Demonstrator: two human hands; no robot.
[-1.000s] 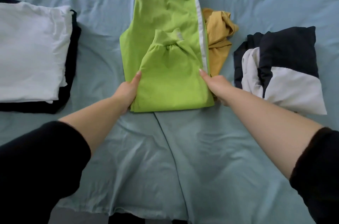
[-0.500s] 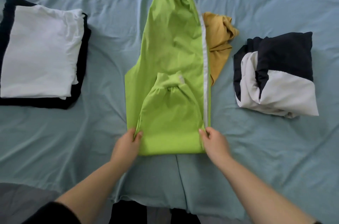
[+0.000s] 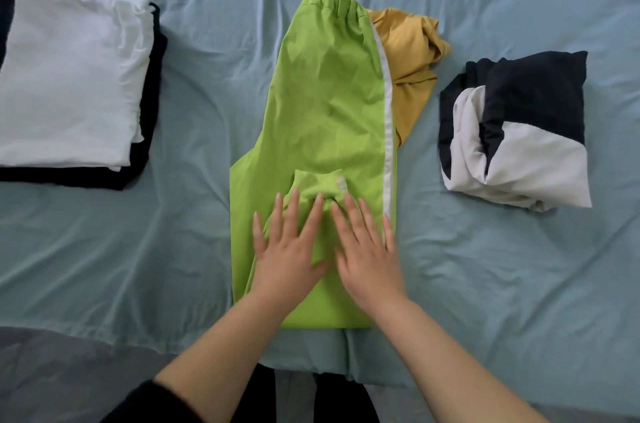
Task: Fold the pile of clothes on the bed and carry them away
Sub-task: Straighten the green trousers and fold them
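We press our left hand and right hand, fingers flat and gripping nothing, on the half-folded lime-green nylon trousers (mid-bed, beside crumpled mustard cloth); next, probably another fold upward.

left hand: flat, palm down, fingers spread | right hand: flat, palm down, fingers spread | side by side, thumbs nearly touching | forearms bare, angling inward
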